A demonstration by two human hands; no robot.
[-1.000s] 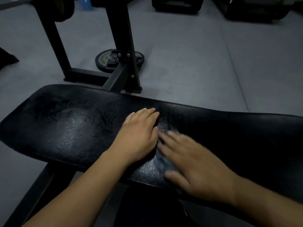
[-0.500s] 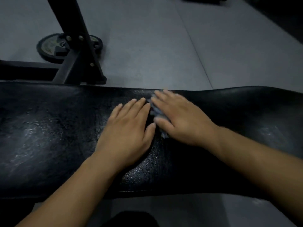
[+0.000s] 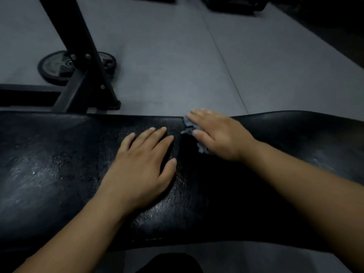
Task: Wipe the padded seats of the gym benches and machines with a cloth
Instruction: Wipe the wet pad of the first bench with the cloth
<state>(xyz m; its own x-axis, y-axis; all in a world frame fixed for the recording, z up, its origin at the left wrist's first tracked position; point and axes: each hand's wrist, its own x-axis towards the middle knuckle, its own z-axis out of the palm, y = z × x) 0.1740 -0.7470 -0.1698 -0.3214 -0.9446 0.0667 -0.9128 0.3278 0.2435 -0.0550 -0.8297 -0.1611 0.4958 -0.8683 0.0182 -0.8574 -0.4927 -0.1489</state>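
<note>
Grey matting covers the gym floor (image 3: 177, 56) beyond my hands. Far out past my left hand, a weight plate (image 3: 53, 69) lies flat on the floor, partly behind the bolted foot of a black steel frame (image 3: 78, 46) whose upright leans up out of view. Nearer to me, the black padded worktop (image 3: 49, 164) runs across the whole view, and its skin is cracked and shiny to the left of my left hand.

My left hand (image 3: 141, 170) lies palm down on the pad, fingers straight and slightly spread, holding nothing. Just to the right of its fingertips is the cloth (image 3: 188, 128), a small crumpled blue-grey piece lying at the far edge of the pad. My right hand (image 3: 218, 138) lies flat on top of it with straight fingers, pressing it down rather than gripping it. Only its ragged edges show beside my fingers and under my thumb. Beyond my right hand a seam (image 3: 226, 62) runs across the matting towards dark equipment (image 3: 232, 4) at the far side of the room.
</note>
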